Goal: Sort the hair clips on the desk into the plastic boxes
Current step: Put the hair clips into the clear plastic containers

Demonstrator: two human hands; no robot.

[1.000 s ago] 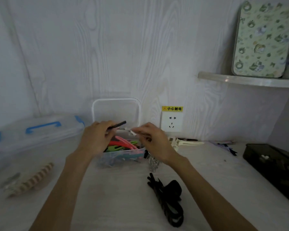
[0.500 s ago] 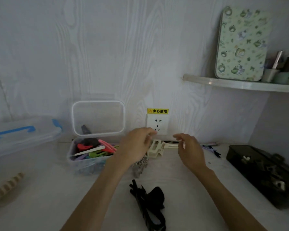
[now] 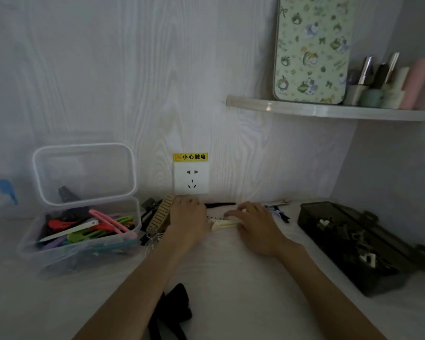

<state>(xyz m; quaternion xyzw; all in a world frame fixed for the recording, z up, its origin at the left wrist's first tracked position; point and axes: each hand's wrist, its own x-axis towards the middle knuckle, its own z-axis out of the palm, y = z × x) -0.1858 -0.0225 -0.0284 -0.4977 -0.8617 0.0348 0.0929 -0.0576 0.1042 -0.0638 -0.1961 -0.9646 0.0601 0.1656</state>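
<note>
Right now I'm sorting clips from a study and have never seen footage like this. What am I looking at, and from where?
This is one view from a wide-angle camera worn on a person's head, looking forward and down at a white desk. There is no machine; the two arms are the wearer's. The left hand rests by a ribbed beige clip under a wall socket. The right hand lies over a cream clip; whether it grips it is hard to tell. On the left, an open clear box holds coloured clips. On the right sits a dark box. A black clip lies near the wearer.
</note>
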